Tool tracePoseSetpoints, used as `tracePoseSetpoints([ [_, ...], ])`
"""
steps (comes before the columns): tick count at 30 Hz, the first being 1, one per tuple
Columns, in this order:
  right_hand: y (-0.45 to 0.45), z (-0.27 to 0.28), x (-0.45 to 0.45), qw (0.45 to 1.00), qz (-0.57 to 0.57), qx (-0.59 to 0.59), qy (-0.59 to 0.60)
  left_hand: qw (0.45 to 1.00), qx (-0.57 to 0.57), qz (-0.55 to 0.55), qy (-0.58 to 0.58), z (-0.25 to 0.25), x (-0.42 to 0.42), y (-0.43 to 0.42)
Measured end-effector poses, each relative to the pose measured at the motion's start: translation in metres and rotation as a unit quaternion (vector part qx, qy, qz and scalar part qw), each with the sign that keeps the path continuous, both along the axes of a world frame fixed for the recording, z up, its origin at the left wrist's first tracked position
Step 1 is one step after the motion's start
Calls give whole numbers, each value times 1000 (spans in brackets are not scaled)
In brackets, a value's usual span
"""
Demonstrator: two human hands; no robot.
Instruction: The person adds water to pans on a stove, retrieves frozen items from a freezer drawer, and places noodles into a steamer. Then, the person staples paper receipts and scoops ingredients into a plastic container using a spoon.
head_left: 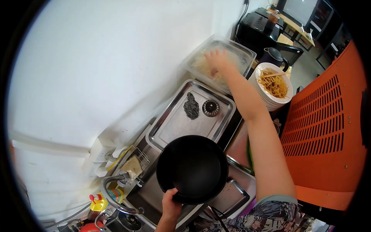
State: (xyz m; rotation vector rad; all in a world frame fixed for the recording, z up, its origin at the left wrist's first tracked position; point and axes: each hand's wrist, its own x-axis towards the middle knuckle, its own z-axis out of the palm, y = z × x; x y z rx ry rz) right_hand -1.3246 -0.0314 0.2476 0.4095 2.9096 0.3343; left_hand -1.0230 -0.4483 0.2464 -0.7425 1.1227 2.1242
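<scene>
One bowl point(193, 168), gripped by left hand point(171, 205), hides tray point(168, 129) corner; room lies beside one scourer point(191, 106), one strainer point(211, 108); right hand point(218, 62), fingers parted, is over one container point(247, 55).

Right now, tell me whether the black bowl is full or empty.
The black bowl looks empty: only bare dark surface shows inside.

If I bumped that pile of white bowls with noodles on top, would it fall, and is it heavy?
Maybe: the bowls are stacked many high, so a push near the top could tip them. The pile is probably heavy, with so many nested together. The chopsticks just lie across the noodles, so they might slide off.
</scene>
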Motion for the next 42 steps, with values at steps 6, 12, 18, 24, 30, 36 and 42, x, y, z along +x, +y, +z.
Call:
tracePoseSetpoints([
  [6, 17, -35, -4, 987, -122, -52, -95, 1000, 7, 2, 3, -1, 10, 1],
  [12, 55, -44, -26, 983, -51, -164, 62, 1000, -11, 9, 2, 9, 4, 1],
  [18, 68, 21, -14, 902, -101, -361, 213, 1000, 7, -17, 4, 5, -1, 4],
  [24, 69, 69, -1, 817, -75, -499, 279, 1000, 5, -6, 23, 12, -1, 12],
  [30, 79, 81, -5, 753, -110, -549, 347, 1000, 14, -16, 21, 12, -1, 12],
  [36, 70, 106, -12, 796, -107, -497, 328, 1000, 3, -24, 17, 10, -3, 10],
  [42, 77, 70, -13, 880, -134, -406, 206, 1000, -2, -15, 9, 9, 1, 9],
])
